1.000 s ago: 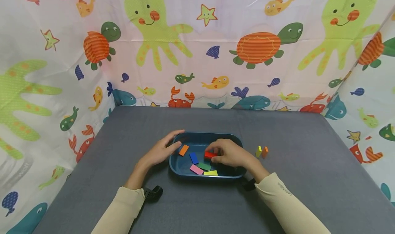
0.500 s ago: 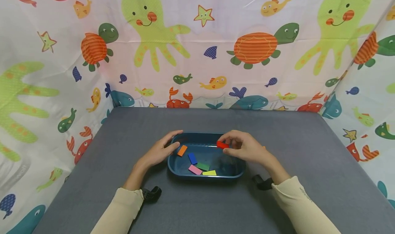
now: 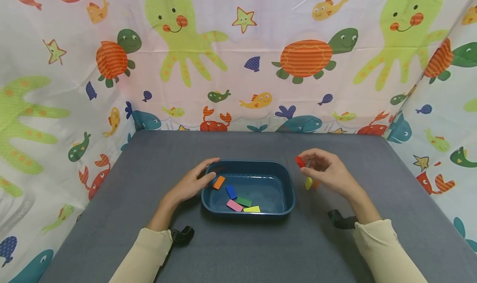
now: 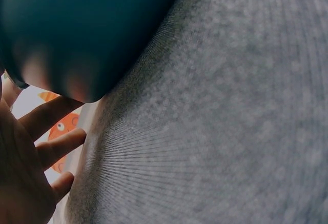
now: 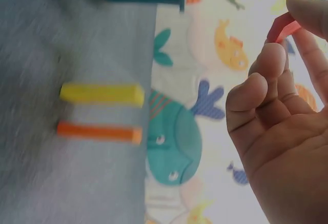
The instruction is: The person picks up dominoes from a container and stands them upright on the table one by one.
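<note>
In the head view my left hand (image 3: 191, 184) rests against the left end of a dark blue tray (image 3: 292, 192), its thumb at the rim. The left wrist view shows straight, spread fingers (image 4: 61, 146) beside the tray's outer wall. To the right of the tray, my right hand (image 3: 329, 170) pinches a red block (image 3: 300, 161) between thumb and fingertips, above the table. Below that hand a yellow block (image 3: 308, 183) and an orange block (image 3: 316, 185) stand upright on the table, side by side and apart, plainer in the right wrist view.
Inside the tray lie an orange block (image 3: 219, 182), a blue block (image 3: 231, 192), a green block (image 3: 244, 201), a pink block (image 3: 234, 205) and a yellow block (image 3: 251, 209). A grey cloth covers the table (image 3: 246, 250). A sea-animal curtain (image 3: 238, 67) surrounds its back and sides.
My right hand has lifted the red block out of the tray and carried it right, over the rim, to above the two standing blocks. The left hand keeps its place at the tray.
</note>
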`<state>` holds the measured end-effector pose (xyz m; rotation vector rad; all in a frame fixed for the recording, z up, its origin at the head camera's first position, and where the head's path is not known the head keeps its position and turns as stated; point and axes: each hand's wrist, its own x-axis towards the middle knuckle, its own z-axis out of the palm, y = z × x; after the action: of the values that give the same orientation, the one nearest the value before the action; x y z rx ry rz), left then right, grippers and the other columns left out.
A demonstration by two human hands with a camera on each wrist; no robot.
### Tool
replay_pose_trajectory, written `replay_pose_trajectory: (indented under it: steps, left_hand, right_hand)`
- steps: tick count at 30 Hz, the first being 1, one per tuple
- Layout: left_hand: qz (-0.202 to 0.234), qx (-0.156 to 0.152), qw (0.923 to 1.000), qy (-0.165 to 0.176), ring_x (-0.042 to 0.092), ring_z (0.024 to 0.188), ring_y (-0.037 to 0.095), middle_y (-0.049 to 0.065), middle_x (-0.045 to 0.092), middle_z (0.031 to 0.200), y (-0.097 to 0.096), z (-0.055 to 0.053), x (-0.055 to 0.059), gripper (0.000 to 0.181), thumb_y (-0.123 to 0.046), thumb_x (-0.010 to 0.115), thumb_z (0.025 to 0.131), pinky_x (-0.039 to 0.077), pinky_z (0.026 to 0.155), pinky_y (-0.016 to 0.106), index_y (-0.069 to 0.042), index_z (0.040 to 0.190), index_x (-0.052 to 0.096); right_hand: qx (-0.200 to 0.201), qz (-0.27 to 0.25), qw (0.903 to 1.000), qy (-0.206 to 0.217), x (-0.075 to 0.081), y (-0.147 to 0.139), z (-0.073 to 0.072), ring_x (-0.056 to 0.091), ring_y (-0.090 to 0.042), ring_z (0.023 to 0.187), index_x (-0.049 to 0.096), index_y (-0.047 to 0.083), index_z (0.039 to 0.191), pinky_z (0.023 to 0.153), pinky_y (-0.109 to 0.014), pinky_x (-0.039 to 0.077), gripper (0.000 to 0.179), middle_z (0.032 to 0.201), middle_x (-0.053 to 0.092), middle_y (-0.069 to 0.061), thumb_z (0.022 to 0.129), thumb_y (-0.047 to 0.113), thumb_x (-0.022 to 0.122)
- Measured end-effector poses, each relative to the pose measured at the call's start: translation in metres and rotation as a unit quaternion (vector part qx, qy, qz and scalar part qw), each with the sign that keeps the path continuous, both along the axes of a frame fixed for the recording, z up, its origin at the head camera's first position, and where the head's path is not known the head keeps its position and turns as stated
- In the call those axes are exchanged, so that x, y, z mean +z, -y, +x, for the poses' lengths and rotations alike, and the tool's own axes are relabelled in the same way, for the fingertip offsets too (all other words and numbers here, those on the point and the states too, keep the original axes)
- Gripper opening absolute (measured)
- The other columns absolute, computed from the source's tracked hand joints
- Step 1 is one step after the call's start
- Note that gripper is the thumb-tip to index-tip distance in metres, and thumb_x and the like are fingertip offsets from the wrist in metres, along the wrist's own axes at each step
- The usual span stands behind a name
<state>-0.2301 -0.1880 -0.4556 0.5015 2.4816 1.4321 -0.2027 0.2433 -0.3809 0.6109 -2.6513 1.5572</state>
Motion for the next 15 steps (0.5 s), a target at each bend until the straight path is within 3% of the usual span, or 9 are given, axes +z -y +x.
replay_pose_trajectory:
  steps: [7,11,15]
  left_hand:
    - [-0.003,0.008,1.0000,0.004,0.043,0.144,0.035,-0.002,0.033,0.165,0.000,0.000,0.000,0.049,-0.040,0.053,0.106,0.057,0.098,0.051,-0.046,0.152,0.038]
    - [0.000,0.002,1.0000,0.000,0.043,0.144,0.037,0.000,0.033,0.165,0.000,0.001,0.001,0.050,-0.039,0.053,0.106,0.057,0.098,0.051,-0.042,0.154,0.037]
    - [0.000,0.000,1.0000,-0.003,0.046,0.141,0.032,-0.004,0.034,0.164,0.000,0.001,0.001,0.052,-0.041,0.052,0.106,0.057,0.097,0.047,-0.039,0.155,0.037]
  right_hand:
    - [-0.060,-0.017,0.9980,0.003,-0.014,-0.033,0.003,0.064,-0.018,0.082,0.063,0.008,0.126,0.070,-0.025,0.055,0.034,0.105,0.070,0.007,0.095,0.018,0.073]
    - [-0.085,-0.030,0.9958,0.019,-0.028,-0.051,0.003,0.063,-0.016,0.077,0.060,0.005,0.126,0.066,-0.025,0.055,0.034,0.101,0.068,0.012,0.096,0.017,0.072]
    - [-0.103,-0.008,0.9933,0.052,-0.043,-0.065,0.005,0.063,-0.016,0.075,0.059,0.006,0.124,0.063,-0.029,0.054,0.036,0.099,0.067,0.011,0.096,0.022,0.073]
